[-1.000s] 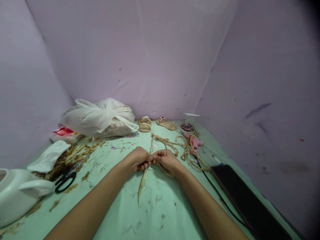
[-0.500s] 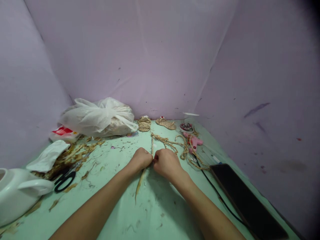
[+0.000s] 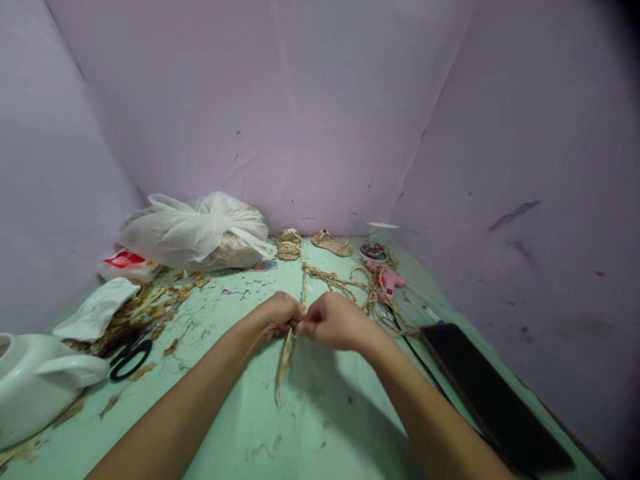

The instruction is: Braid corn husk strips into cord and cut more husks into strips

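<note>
My left hand (image 3: 281,313) is closed around a tan twisted cord (image 3: 305,287) that looks made of dried plant fibre. Close against it, my right hand (image 3: 334,321) pinches at the same end of the cord with thumb and forefinger. Below the two hands hangs a loose pale strip of dried fibre (image 3: 285,363), its tip pointing toward me. Beyond the hands, the finished cord runs away, then bends right into a loose heap (image 3: 370,293). The exact spot where strip and cord meet is hidden by my fingers.
Leftward lie a white jug (image 3: 35,387), black-handled scissors (image 3: 131,360), dried fibre scraps (image 3: 145,310) and a white plastic bag (image 3: 200,233). Two small woven pieces (image 3: 289,245) stand at the back. A pink glue gun (image 3: 393,280) and a dark phone-like slab (image 3: 495,397) are right.
My right hand has turned from a fist into a pinch and shifted slightly left over the cord's end. The hanging strip has swung a little to the right.
</note>
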A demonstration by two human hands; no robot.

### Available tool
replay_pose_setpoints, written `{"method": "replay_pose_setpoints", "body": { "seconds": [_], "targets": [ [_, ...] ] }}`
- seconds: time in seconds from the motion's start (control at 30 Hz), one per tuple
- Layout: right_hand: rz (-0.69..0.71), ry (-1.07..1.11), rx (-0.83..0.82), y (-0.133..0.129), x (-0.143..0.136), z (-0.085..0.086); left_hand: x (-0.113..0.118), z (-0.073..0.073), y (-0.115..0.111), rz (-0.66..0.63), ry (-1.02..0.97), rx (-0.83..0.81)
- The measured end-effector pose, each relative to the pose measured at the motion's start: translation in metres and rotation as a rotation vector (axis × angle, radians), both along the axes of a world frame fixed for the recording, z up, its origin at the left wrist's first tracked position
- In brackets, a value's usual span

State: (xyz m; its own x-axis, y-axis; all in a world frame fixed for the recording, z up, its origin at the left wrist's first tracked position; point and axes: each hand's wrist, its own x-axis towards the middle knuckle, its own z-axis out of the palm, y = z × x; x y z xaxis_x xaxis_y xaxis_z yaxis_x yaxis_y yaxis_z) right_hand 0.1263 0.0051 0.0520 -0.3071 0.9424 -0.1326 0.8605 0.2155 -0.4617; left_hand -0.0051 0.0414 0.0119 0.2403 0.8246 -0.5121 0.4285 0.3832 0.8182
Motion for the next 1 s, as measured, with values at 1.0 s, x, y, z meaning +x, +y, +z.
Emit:
{"method": "replay_pose_setpoints", "body": {
  "seconds": [1.0],
  "targets": [
    [-0.428,0.751,-0.389,0.022,-0.007,-0.053,0.000,0.018,-0.007,-0.116,0.492,0.364]
  ]
}}
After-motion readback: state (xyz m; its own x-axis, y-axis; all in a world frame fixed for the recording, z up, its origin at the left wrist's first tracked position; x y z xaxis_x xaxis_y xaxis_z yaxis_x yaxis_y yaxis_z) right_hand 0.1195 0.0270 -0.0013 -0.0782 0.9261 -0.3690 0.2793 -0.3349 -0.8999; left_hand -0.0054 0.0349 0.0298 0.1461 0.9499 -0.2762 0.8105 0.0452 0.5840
